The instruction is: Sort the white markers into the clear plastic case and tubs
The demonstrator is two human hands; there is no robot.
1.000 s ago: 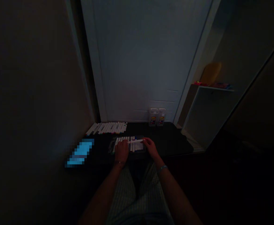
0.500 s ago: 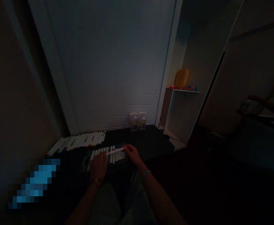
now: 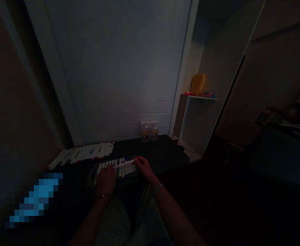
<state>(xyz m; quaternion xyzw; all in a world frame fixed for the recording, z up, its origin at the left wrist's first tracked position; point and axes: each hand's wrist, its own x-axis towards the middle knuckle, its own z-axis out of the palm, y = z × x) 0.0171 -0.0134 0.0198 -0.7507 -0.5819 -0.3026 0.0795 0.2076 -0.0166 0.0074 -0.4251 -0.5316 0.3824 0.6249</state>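
Note:
The room is very dark. A white marker (image 3: 125,164) lies crosswise between my two hands, above a clear tray (image 3: 91,177) of white markers on a black mat (image 3: 162,153). My right hand (image 3: 144,168) pinches the marker's right end. My left hand (image 3: 106,179) is curled at its left end and rests over the tray's markers. A second row of white markers (image 3: 83,153) lies on the mat further back, to the left.
Two small clear bottles (image 3: 149,130) stand against the white door (image 3: 114,68) behind the mat. A white shelf unit (image 3: 194,123) with a yellow object (image 3: 197,84) on top stands to the right. A pixelated blue patch (image 3: 34,200) lies at the lower left.
The view has swung to the right, so mat and hands sit further left in the picture. Both hands still hold the same marker over the tray.

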